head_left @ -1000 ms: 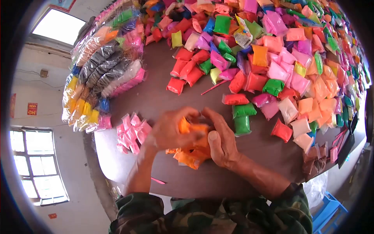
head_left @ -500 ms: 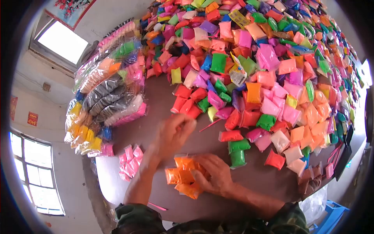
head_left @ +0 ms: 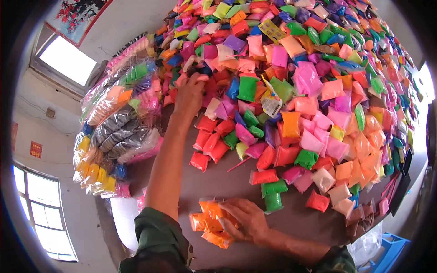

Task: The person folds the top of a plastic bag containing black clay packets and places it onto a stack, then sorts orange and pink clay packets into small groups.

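My left hand (head_left: 191,91) reaches far forward to the near left part of a big heap of coloured packets (head_left: 248,88). Its fingers are apart over red and pink packets, and their tips are partly lost among them. Close to me, my right hand (head_left: 248,220) curls over the right side of a small cluster of orange packets (head_left: 211,223) lying on the brown table. The thumb presses at the front of the cluster and the fingers rest across its top. Several red packets (head_left: 211,143) lie at the heap's edge, to the right of my left forearm.
Clear bags of sorted packets (head_left: 120,123) are stacked on the left. Green packets (head_left: 273,195) lie right of centre on the brown table (head_left: 300,227). Pink packets (head_left: 142,200) show partly behind my left arm. A blue stool (head_left: 389,252) stands at the lower right.
My left hand has moved forward from above the table to the heap. Several red packets now show where it was. My right hand has stayed on the orange packets while the view shifted.
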